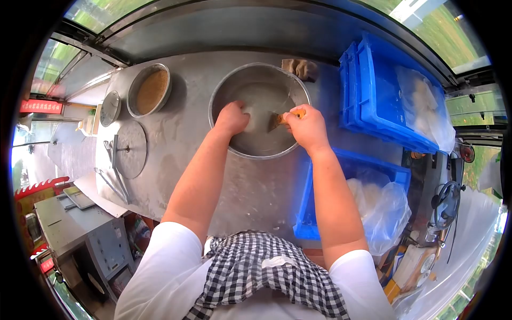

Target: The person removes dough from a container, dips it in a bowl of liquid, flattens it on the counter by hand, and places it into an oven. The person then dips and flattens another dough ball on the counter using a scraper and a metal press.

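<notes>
A large round metal basin [260,156] stands on the steel counter, with grey-white smears on its inner wall and bottom. Inside it, my right hand [306,128] grips a scraper [275,120] by its orange-brown handle, the flat blade pointing left and down into the basin. My left hand [233,119] reaches over the near left rim, its fingers curled inward and closed. What they hold, if anything, is hidden. A crumpled brown cloth [300,69] lies against the basin's far right side.
Left on the steel counter [234,197] are a metal bowl of brown crumbs [152,92], a smaller bowl [110,108], a round lid [133,149] and tongs [113,184]. Blue crates [368,90] are stacked at right; a lower blue crate [305,213] holds bagged pale lumps [381,205].
</notes>
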A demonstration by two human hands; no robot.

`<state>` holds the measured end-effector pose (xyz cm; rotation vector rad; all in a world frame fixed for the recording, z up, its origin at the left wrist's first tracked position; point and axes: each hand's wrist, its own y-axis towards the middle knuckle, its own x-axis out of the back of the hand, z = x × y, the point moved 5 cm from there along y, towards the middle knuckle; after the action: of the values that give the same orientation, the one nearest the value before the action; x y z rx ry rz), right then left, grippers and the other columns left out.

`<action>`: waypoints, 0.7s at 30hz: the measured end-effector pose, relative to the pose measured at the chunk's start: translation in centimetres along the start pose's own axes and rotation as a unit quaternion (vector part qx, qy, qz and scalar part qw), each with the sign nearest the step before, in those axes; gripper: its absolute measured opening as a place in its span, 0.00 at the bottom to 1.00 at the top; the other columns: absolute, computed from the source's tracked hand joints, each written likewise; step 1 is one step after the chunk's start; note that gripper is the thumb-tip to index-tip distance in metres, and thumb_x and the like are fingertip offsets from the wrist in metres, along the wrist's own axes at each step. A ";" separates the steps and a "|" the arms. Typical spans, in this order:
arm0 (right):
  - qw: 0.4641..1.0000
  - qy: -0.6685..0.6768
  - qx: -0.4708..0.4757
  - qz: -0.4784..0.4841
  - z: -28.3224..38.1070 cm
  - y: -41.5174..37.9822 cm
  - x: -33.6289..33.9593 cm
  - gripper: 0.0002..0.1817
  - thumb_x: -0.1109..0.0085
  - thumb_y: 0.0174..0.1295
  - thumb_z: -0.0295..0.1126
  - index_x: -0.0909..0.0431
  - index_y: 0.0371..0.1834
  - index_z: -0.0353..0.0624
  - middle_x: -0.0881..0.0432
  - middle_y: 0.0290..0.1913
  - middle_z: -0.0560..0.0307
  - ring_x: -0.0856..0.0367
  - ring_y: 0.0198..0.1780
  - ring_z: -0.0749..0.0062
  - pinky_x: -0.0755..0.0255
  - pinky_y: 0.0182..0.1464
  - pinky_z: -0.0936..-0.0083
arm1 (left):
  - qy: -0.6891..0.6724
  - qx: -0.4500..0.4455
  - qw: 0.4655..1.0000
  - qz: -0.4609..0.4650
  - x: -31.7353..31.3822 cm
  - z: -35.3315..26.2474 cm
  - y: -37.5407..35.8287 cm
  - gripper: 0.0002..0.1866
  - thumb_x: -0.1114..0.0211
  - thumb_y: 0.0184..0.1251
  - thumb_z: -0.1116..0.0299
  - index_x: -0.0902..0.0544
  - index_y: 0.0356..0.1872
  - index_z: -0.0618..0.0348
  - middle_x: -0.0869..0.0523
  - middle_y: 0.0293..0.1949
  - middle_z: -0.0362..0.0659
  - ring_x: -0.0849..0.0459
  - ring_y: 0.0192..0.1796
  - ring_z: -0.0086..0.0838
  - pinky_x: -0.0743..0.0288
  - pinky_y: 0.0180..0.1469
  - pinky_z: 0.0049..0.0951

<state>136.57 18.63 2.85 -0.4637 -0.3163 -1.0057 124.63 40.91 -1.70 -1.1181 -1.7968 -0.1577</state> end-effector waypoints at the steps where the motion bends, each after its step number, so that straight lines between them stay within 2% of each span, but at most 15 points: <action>1: 1.000 0.020 0.006 0.012 0.1 -0.2 -0.6 0.18 0.29 0.60 0.41 0.12 0.43 0.36 0.09 0.43 0.38 0.09 0.47 0.43 0.17 0.54 0.59 | -0.019 0.008 1.000 0.003 0.1 0.0 -0.1 0.30 0.32 0.65 0.62 0.17 0.68 0.63 0.13 0.63 0.60 0.15 0.68 0.51 0.24 0.71 0.42; 6: 0.999 -0.032 -0.008 -0.036 -0.1 -0.7 0.4 0.17 0.29 0.61 0.40 0.12 0.43 0.36 0.09 0.41 0.38 0.10 0.47 0.43 0.17 0.53 0.60 | -0.108 0.059 0.992 0.035 0.3 0.0 0.0 0.28 0.32 0.71 0.60 0.17 0.68 0.65 0.12 0.62 0.59 0.13 0.65 0.48 0.22 0.67 0.42; 9: 1.000 0.004 -0.012 -0.018 -0.1 -0.8 -0.4 0.16 0.28 0.61 0.39 0.13 0.41 0.35 0.09 0.39 0.40 0.08 0.42 0.50 0.17 0.51 0.62 | -0.211 0.092 0.972 0.057 -0.1 -0.6 -0.5 0.28 0.32 0.73 0.58 0.17 0.67 0.66 0.11 0.61 0.55 0.12 0.63 0.44 0.20 0.65 0.43; 12: 0.993 0.109 -0.038 -0.009 0.7 -2.2 0.3 0.13 0.29 0.64 0.34 0.15 0.41 0.33 0.09 0.36 0.44 0.08 0.37 0.63 0.16 0.45 0.69 | -0.331 0.129 0.933 0.067 -0.4 -0.9 -1.8 0.30 0.31 0.75 0.54 0.17 0.68 0.67 0.11 0.60 0.55 0.11 0.59 0.44 0.19 0.65 0.41; 15: 0.970 0.238 -0.045 -0.010 4.1 -5.1 1.8 0.09 0.32 0.69 0.28 0.17 0.43 0.31 0.10 0.37 0.49 0.09 0.36 0.72 0.14 0.42 0.76 | -0.519 0.181 0.827 0.119 -0.6 -1.0 -2.8 0.29 0.33 0.79 0.52 0.18 0.67 0.68 0.11 0.59 0.53 0.11 0.59 0.41 0.17 0.62 0.42; 16: 0.965 0.258 -0.043 -0.004 4.9 -5.8 2.2 0.09 0.33 0.70 0.28 0.17 0.46 0.32 0.11 0.40 0.48 0.09 0.38 0.68 0.12 0.44 0.74 | -0.570 0.192 0.788 0.130 -0.3 -1.5 -3.5 0.27 0.35 0.81 0.50 0.17 0.64 0.65 0.11 0.57 0.50 0.12 0.59 0.39 0.16 0.60 0.41; 17: 0.960 0.278 -0.042 0.003 5.5 -6.4 2.6 0.09 0.34 0.72 0.27 0.18 0.48 0.32 0.11 0.43 0.47 0.08 0.40 0.65 0.11 0.45 0.73 | -0.614 0.213 0.746 0.143 -0.6 -1.4 -3.6 0.25 0.38 0.83 0.47 0.15 0.60 0.61 0.11 0.55 0.47 0.13 0.60 0.38 0.17 0.61 0.45; 19: 0.951 0.308 -0.018 -0.006 6.5 -7.7 3.3 0.10 0.35 0.73 0.27 0.19 0.51 0.32 0.12 0.45 0.46 0.07 0.41 0.63 0.10 0.47 0.70 | -0.754 0.152 0.592 0.240 -1.4 -2.0 -3.8 0.30 0.44 0.84 0.42 0.17 0.63 0.61 0.12 0.60 0.48 0.13 0.62 0.40 0.19 0.64 0.46; 21: 0.946 0.322 0.010 -0.025 7.6 -9.1 4.2 0.11 0.34 0.73 0.28 0.20 0.50 0.31 0.13 0.44 0.48 0.08 0.41 0.65 0.10 0.47 0.71 | -0.791 0.137 0.555 0.220 0.6 -3.0 -6.2 0.31 0.47 0.85 0.41 0.18 0.64 0.62 0.12 0.60 0.49 0.13 0.62 0.42 0.19 0.65 0.49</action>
<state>130.50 15.28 13.38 -0.0890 0.2515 -1.1440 121.92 36.15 2.53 -1.4974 -2.6217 1.9962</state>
